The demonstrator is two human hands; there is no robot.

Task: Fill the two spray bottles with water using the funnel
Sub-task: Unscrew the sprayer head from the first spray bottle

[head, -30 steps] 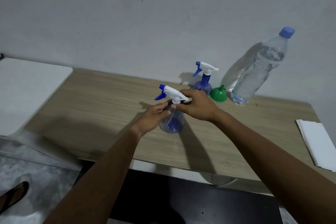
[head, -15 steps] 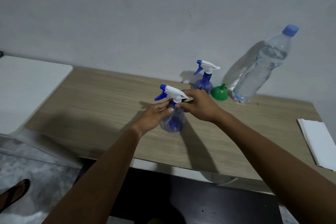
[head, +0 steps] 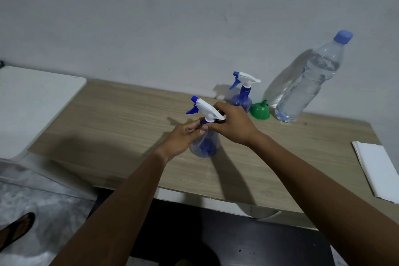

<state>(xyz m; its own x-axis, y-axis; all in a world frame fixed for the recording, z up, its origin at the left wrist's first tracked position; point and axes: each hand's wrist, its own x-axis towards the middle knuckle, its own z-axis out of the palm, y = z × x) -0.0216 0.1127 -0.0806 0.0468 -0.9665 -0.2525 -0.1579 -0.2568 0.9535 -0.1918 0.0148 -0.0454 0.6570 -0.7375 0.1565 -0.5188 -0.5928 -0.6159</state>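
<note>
Right hand (head: 233, 125) gripping near spray bottle (head: 206, 147) overlaps rear bottle (head: 244, 95) beside funnel (head: 259, 111)

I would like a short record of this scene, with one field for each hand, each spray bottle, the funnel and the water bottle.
left hand: holds the near spray bottle at its shoulder
right hand: grips that bottle's neck, under the white spray head
near spray bottle: upright on the table, head on
far spray bottle: upright by the wall, head on, untouched
funnel: green, upside down with spout up, between far spray bottle and water bottle
water bottle: upright, blue cap on, mostly full
stage: no bottle open yet
</note>
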